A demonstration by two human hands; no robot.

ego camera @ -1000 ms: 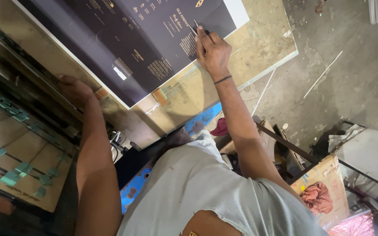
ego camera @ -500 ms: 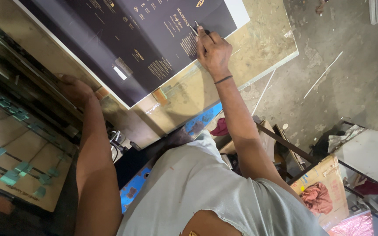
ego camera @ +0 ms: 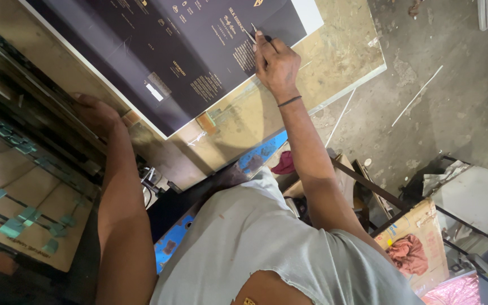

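Our right hand [ego camera: 277,63] pinches a thin pointed tool [ego camera: 251,33] onto the dark printed sheet [ego camera: 159,51] on the far board [ego camera: 340,56], left hand [ego camera: 94,113] gripping its left edge, where we judge a slip could scratch the print.

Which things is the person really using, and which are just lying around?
In use:
right hand holding a thin pointed tool
dark printed sheet
left hand at the board's edge
wooden board

Lying about:
red rag
cardboard box
white sticks on the floor
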